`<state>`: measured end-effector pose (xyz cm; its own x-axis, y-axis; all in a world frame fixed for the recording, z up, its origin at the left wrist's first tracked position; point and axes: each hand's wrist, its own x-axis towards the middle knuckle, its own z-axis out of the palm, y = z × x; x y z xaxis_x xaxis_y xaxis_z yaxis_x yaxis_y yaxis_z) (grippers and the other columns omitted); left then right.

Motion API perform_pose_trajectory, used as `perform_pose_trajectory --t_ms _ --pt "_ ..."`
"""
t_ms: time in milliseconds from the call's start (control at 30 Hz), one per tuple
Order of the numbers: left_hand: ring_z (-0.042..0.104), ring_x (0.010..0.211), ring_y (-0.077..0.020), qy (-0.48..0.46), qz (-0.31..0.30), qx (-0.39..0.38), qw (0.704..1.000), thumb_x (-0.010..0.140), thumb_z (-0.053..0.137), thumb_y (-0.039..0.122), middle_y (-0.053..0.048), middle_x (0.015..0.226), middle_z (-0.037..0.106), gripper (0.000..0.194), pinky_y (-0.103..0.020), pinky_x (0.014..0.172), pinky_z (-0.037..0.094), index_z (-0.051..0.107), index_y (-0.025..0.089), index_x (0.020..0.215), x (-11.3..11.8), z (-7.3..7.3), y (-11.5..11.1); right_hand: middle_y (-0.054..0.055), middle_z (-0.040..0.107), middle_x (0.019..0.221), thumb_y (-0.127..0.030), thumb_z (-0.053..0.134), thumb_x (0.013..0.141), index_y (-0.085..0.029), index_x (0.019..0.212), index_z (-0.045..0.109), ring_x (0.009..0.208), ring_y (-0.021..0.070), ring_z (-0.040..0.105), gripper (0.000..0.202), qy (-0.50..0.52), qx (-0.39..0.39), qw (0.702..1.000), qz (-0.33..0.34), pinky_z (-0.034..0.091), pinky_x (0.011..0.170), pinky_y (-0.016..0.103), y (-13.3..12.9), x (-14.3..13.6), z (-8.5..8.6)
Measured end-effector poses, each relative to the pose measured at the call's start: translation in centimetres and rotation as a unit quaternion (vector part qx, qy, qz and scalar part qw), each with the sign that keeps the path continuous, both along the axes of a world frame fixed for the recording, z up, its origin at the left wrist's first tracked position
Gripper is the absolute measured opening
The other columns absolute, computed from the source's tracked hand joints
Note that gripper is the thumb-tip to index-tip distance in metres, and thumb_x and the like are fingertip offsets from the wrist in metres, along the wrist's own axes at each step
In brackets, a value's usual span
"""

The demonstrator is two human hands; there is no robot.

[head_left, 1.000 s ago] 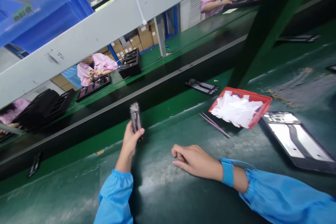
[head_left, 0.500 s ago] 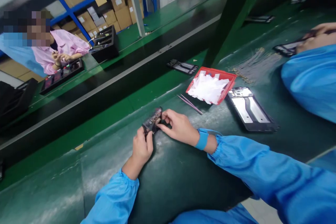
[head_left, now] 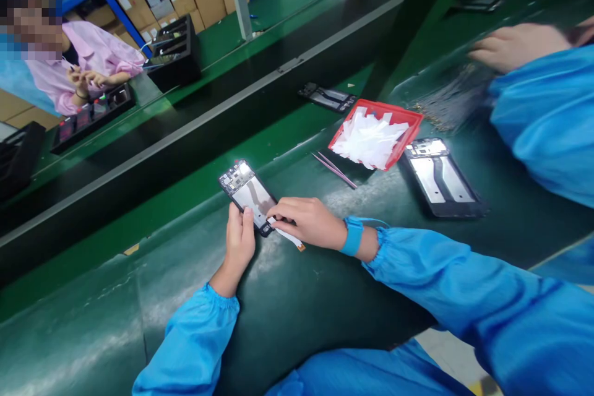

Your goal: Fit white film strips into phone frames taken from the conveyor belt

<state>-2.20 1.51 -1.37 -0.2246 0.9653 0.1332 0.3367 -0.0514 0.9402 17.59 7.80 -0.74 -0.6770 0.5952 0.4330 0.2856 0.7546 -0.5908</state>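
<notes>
My left hand (head_left: 240, 236) grips the lower left edge of an opened phone (head_left: 245, 184), thumb on top. Its inner side faces up, showing a circuit board at the far end and a silver plate with a dark strip along the middle. My right hand (head_left: 313, 223) is closed at the phone's near right corner, pinching a white flex cable (head_left: 288, 236) with a gold-coloured end that hangs over the worktop. Whether the cable's other end is joined to the phone is hidden by my fingers.
A red tray (head_left: 412, 117) of white strips stands beyond my right hand, tweezers (head_left: 334, 170) beside it. Another opened phone (head_left: 436, 182) lies to the right; one more (head_left: 327, 97) lies farther back. A co-worker's hand (head_left: 520, 46) is over thin cables (head_left: 452, 99). Another person sits opposite.
The phone has turned from steeply tilted to face up towards me. The white flex cable now shows in my right hand. The co-worker's hand at right has moved left, over the thin cables.
</notes>
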Motion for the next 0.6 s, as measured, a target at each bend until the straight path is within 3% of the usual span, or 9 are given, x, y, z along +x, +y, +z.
perform_pose_trajectory --t_ms 133,467,600 --pt "0.066 0.096 -0.0193 0.019 -0.027 0.004 0.999 0.104 0.052 0.051 -0.007 0.111 0.070 0.038 -0.028 0.087 0.050 0.059 0.021 0.126 0.2 0.3 -0.1 0.004 0.069 0.097 -0.021 0.067 0.103 -0.020 0.109 0.067 0.087 0.0193 0.065 0.006 0.015 0.022 1.000 -0.013 0.047 0.075 0.028 0.3 0.1 0.2" --pt "0.064 0.093 -0.0192 0.008 -0.016 0.009 1.000 0.103 0.053 0.055 -0.006 0.104 0.069 0.039 -0.029 0.086 0.050 0.059 0.020 0.120 0.2 0.2 0.1 0.003 0.067 0.095 -0.019 0.062 0.105 -0.020 0.098 0.066 0.086 0.0182 0.063 0.008 -0.015 0.058 0.998 0.009 0.044 0.072 0.028 0.3 0.0 0.2" --pt "0.064 0.091 -0.0195 0.032 -0.011 -0.004 0.999 0.103 0.052 0.057 -0.006 0.104 0.068 0.041 -0.030 0.085 0.051 0.059 0.020 0.120 -0.2 -0.3 0.2 0.003 0.067 0.090 -0.020 0.058 0.106 -0.020 0.092 0.064 0.083 0.0187 0.063 0.015 0.008 0.079 0.997 0.007 0.045 0.072 0.029 1.1 0.6 1.6"
